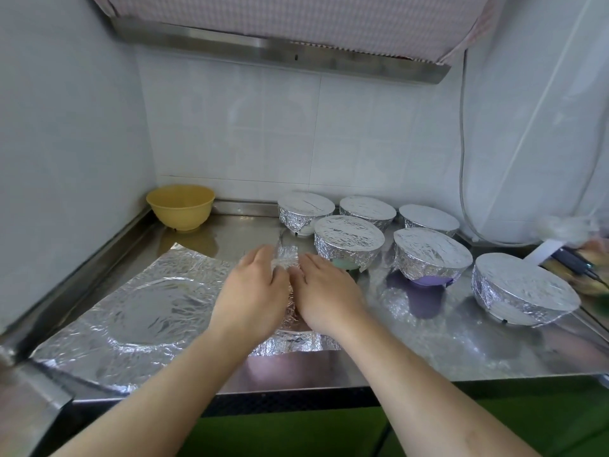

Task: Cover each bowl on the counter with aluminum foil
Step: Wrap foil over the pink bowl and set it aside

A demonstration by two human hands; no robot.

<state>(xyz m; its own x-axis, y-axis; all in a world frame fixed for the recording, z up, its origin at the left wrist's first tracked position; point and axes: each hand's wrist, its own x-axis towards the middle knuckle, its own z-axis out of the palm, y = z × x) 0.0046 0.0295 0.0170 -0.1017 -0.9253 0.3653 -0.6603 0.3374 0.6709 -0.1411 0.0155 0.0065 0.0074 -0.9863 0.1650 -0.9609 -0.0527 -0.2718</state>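
Standing: 6 foil-covered bowls (pixel 349 240), 1 yellow bowl (pixel 180 206).

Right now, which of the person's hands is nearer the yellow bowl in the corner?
Left. The left hand lies on the foil-covered bowl, on the side toward the yellow bowl; the right hand presses beside it, farther right.

A foil-wrapped bowl (pixel 293 328) is largely hidden beneath both hands (pixel 253 291). To the right of it, items (pixel 573 262) at the counter's end are blurred and cropped by the frame edge.
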